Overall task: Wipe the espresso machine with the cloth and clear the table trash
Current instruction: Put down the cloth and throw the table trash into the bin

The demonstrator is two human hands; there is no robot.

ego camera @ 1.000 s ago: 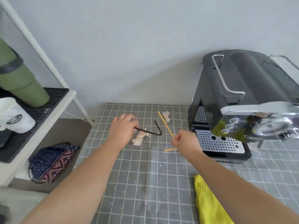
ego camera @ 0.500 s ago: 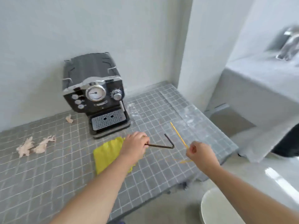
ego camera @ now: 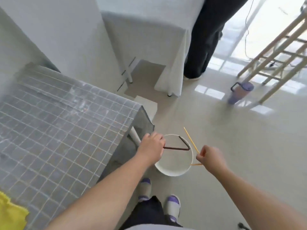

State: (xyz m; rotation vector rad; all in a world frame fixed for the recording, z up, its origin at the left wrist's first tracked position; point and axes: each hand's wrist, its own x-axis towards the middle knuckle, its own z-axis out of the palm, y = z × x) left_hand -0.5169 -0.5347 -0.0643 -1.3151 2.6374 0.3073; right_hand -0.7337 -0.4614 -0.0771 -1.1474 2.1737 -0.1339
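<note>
My left hand [ego camera: 152, 147] grips a bent brown straw [ego camera: 180, 148] and holds it over a white round bin [ego camera: 174, 170] on the floor. My right hand [ego camera: 210, 156] pinches a bent yellow straw [ego camera: 191, 141] just right of the bin's rim. A corner of the yellow cloth [ego camera: 11, 213] lies on the grey tiled table [ego camera: 54, 130] at the lower left. The espresso machine is out of view.
The table's corner and white leg [ego camera: 135, 138] stand just left of the bin. Another person's dark trouser legs [ego camera: 206, 40] stand by a white-draped table [ego camera: 149, 35]. A purple tumbler [ego camera: 239, 92] and a wooden ladder frame [ego camera: 272, 52] are at the right. My slippered feet [ego camera: 159, 198] are below.
My view has swung right and down from the table to the floor. Both hands carried the straws off the table and over the white bin.
</note>
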